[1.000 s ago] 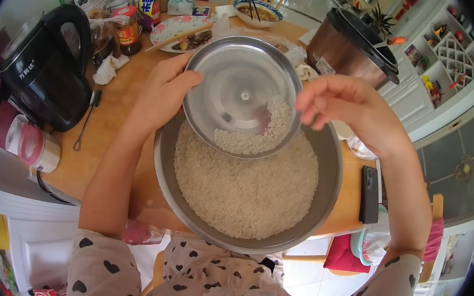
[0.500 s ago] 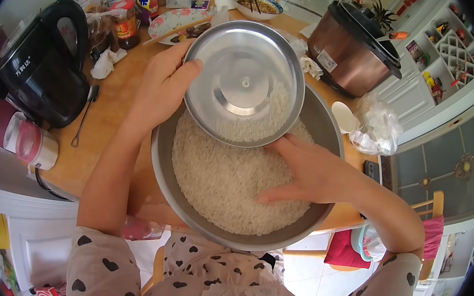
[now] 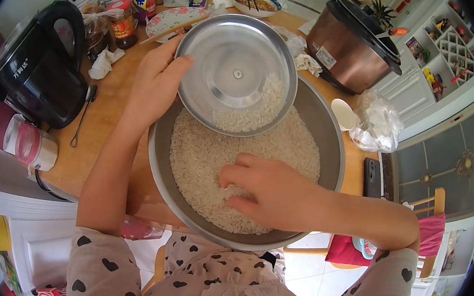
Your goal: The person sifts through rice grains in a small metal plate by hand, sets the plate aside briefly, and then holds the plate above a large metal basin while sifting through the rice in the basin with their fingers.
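A round metal lid, tilted toward me with some rice along its lower right rim, is gripped at its left edge by my left hand. Beneath it stands a large metal basin holding a broad bed of white rice. My right hand is at the rice surface in the basin's lower middle, its fingers curled with the thumb apart from them. Whether grains are between those fingers is too small to tell.
Left are a black kettle, jars and a metal utensil. A floral plate and a noodle bowl stand behind. At the right are a rice cooker, a paper cup, a plastic bag and a phone.
My right hand has come from beside the lid down to the rice, then left across it, and its fingers have curled. My left hand has moved the lid slightly up and left.
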`<state>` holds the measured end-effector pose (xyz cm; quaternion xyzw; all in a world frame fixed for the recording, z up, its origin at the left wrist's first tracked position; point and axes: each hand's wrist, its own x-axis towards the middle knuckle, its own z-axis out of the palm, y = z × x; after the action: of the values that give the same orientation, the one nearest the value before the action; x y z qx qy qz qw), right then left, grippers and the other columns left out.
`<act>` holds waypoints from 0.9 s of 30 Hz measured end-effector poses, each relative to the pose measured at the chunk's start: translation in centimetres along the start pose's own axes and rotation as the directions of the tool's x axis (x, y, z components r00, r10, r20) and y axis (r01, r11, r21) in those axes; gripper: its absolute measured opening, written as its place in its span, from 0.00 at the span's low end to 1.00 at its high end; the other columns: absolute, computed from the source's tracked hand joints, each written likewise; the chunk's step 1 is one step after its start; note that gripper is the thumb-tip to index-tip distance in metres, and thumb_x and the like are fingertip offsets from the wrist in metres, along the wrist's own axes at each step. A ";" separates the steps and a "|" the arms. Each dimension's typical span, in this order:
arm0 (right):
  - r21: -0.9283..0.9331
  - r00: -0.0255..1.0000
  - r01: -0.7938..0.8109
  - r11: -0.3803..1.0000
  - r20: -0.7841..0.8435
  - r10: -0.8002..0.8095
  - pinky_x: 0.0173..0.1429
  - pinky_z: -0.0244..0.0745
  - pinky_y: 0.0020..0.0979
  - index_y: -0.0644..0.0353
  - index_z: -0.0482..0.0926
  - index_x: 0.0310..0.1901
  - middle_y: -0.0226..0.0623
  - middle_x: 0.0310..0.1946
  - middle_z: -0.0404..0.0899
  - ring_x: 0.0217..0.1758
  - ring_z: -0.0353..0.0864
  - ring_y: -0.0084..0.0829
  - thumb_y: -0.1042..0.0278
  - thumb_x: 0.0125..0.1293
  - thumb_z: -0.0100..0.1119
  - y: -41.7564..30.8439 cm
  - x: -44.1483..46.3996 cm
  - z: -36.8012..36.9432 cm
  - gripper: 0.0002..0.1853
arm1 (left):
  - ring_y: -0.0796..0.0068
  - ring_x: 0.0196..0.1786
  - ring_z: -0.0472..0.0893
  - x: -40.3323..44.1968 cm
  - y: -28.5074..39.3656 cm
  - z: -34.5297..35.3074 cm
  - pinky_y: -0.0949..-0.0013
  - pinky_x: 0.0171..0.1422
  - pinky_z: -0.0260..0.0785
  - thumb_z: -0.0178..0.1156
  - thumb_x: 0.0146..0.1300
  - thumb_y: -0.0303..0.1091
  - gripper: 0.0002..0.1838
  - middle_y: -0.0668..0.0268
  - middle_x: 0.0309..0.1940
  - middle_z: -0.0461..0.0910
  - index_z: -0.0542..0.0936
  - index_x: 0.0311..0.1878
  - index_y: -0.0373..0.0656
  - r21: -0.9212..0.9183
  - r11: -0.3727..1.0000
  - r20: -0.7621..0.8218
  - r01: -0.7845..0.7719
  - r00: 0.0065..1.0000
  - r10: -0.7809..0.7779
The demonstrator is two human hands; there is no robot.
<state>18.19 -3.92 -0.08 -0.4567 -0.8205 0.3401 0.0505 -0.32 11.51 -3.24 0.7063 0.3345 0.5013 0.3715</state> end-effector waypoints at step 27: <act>0.619 0.943 -0.024 0.785 -0.246 0.223 0.52 0.74 0.28 0.64 0.73 0.55 0.36 0.51 0.77 0.51 0.79 0.29 0.64 0.67 0.54 2.6 1.6 -12.2 0.18 | 0.82 0.38 0.74 -0.2 0.6 -0.5 0.77 0.43 0.65 0.50 0.63 0.34 0.19 0.68 0.37 0.78 0.76 0.54 0.34 -0.154 0.970 0.204 0.189 0.966 -0.156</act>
<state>23.89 4.46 7.28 -0.5164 -0.6174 0.5130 0.2983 -0.84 11.11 -2.67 0.6844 0.3132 0.4239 0.5037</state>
